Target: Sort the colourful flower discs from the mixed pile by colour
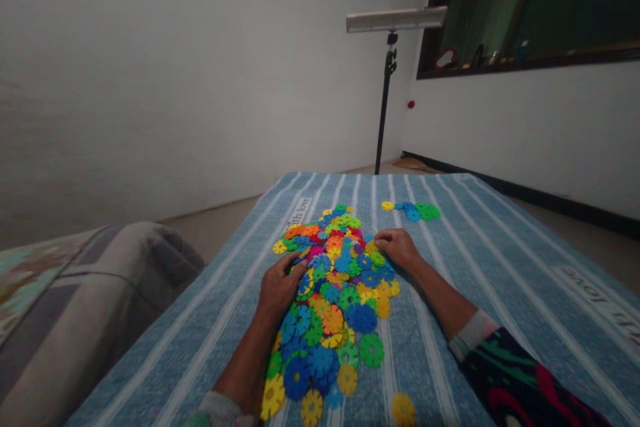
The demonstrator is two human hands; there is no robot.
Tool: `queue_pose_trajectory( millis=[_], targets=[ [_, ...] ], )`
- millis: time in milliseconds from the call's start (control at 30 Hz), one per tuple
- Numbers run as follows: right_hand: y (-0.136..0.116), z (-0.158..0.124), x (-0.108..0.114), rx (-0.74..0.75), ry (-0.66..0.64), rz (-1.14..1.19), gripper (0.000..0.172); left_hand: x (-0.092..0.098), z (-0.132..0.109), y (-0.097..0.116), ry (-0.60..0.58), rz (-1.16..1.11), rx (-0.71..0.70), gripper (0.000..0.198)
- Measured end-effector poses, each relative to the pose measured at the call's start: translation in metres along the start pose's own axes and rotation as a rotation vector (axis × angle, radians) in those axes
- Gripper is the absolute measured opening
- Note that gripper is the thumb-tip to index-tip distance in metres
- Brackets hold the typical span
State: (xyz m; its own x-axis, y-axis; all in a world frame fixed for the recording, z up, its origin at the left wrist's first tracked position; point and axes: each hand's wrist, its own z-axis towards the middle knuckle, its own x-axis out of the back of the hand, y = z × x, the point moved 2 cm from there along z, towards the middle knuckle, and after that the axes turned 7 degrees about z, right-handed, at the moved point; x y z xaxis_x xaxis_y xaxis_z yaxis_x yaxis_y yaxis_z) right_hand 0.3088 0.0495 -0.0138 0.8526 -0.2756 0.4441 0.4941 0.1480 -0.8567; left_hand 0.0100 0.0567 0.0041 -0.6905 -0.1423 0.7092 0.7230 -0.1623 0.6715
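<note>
A long heap of plastic snowflake discs (325, 320) in several colours lies on the cloth-covered table, many of them overlapping. My left hand (281, 283) rests against the heap's left side, thumb and index finger apart, with no disc visibly held. On the opposite side my right hand (399, 247) has its fingers pressed together at a yellow snowflake disc (371, 247) on the heap's edge. The undersides of both hands are hidden. Farther back, apart from the heap, sits a small row of discs: yellow (387, 205), blue (411, 212) and green (429, 212).
A blue striped cloth (500, 320) covers the table. One yellow disc (403, 409) lies alone near the front. Beyond the far edge stands a lamp on a black pole (384, 107). Grey draped fabric (115, 293) is at the left, with white walls behind.
</note>
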Motion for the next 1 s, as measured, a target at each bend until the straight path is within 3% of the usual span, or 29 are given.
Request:
queue_pose_trajectory(
  millis=[633,1000],
  targets=[
    [-0.028,-0.011,-0.002,0.116,-0.170,-0.413,0.018,0.002,0.000,0.001,0.013,0.013,-0.010,0.048],
    [-0.038,-0.012,-0.001,0.149,-0.270,-0.500,0.015,0.002,0.001,-0.003,0.026,0.008,-0.016,0.046]
  ],
)
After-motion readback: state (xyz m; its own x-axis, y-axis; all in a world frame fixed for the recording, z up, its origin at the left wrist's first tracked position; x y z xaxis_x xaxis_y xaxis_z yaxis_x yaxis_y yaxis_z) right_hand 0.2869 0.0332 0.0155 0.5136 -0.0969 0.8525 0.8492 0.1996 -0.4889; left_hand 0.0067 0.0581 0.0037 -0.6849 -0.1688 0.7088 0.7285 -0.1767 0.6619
